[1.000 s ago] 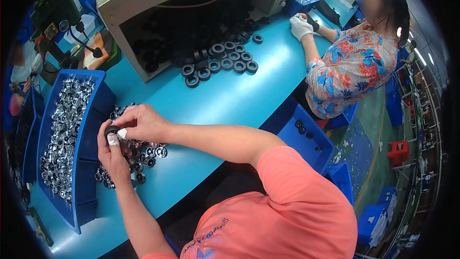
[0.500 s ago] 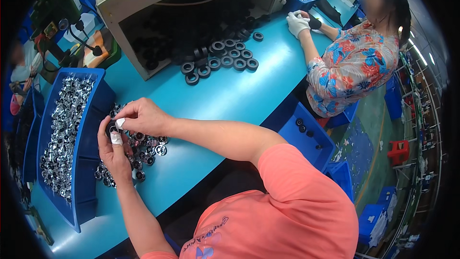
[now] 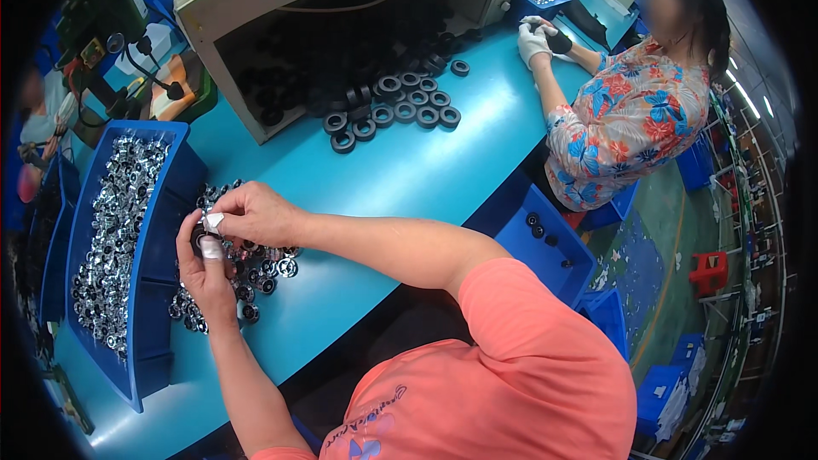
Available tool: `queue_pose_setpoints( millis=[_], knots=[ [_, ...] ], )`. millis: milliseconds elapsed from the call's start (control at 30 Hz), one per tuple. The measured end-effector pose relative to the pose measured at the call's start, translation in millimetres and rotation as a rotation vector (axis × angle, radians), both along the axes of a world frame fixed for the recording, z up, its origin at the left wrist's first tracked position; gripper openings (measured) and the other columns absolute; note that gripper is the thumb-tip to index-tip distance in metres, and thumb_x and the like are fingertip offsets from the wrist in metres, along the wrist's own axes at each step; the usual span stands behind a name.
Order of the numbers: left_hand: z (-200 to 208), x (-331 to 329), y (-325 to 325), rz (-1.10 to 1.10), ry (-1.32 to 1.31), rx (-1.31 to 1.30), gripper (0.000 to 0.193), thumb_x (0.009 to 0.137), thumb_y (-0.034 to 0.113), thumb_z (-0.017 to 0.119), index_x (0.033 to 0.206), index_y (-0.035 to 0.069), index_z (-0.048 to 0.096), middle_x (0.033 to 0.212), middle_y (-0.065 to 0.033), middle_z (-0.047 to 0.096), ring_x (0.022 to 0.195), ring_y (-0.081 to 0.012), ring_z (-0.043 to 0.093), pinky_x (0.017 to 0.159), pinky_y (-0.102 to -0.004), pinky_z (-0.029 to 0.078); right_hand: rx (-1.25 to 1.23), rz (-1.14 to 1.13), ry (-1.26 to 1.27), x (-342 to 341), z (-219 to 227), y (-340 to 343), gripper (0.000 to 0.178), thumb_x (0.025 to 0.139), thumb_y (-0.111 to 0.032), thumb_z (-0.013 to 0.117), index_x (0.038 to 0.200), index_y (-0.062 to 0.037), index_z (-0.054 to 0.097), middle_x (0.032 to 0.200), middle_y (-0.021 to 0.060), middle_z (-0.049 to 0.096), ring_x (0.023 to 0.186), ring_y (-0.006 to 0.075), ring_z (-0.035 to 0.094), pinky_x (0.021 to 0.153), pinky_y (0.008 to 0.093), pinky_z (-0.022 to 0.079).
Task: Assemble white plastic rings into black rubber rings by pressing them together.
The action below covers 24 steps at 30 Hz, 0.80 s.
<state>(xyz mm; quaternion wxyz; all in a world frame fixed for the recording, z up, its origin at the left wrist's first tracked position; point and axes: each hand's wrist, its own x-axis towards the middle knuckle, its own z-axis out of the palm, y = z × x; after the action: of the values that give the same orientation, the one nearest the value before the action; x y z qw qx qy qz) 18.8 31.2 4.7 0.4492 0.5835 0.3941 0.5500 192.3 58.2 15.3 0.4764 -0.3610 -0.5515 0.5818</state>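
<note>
My left hand point(image 3: 204, 268) and my right hand point(image 3: 251, 213) meet over a small heap of shiny metal ring parts point(image 3: 256, 268) on the blue table point(image 3: 409, 179). Both hands pinch one small dark round part point(image 3: 201, 237) between taped fingertips. Most of that part is hidden by my fingers. Just left of my hands stands a long blue bin point(image 3: 141, 290) full of shiny metal parts point(image 3: 111, 238).
Black rubber rings point(image 3: 396, 106) lie on the table before a beige open-fronted box point(image 3: 341, 0) holding more. A co-worker in a floral shirt point(image 3: 630, 119) works at the far right with gloved hands point(image 3: 535, 38). A blue bin point(image 3: 554, 247) hangs at the table edge.
My hands have stayed over the heap, fingers shifting slightly on the small part. The co-worker's gloved hands moved a little at the far table end.
</note>
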Motion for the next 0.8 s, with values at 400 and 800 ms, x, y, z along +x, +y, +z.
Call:
queue_pose_setpoints(
  millis=[400,800],
  knots=[
    [-0.3,15.3,-8.2,0.205,0.533,0.267,0.051,0.093,-0.007,0.064,0.143,0.004,0.055,0.116,-0.014,0.074,0.1,-0.0208,0.072,0.089,-0.0333,0.058,0.479,-0.283,-0.308,-4.4,-4.9,-4.5,0.023,0.076,-0.014,0.078,0.095,-0.0009,0.076,0.087,0.013,0.072,0.079,0.0277,0.068,0.073,0.0381,0.054],
    [15.1,10.2,-3.4,0.166,0.135,0.117,0.048,0.08,-0.001,0.074,0.127,0.004,0.065,0.121,-0.0094,0.068,0.109,-0.0193,0.067,0.094,-0.0328,0.055,-0.068,0.125,0.056,-3.5,8.3,-8.3,0.047,0.087,-0.01,0.076,0.131,0.0028,0.066,0.101,0.0025,0.067,0.093,0.0108,0.065,0.075,0.0278,0.061]
  ],
)
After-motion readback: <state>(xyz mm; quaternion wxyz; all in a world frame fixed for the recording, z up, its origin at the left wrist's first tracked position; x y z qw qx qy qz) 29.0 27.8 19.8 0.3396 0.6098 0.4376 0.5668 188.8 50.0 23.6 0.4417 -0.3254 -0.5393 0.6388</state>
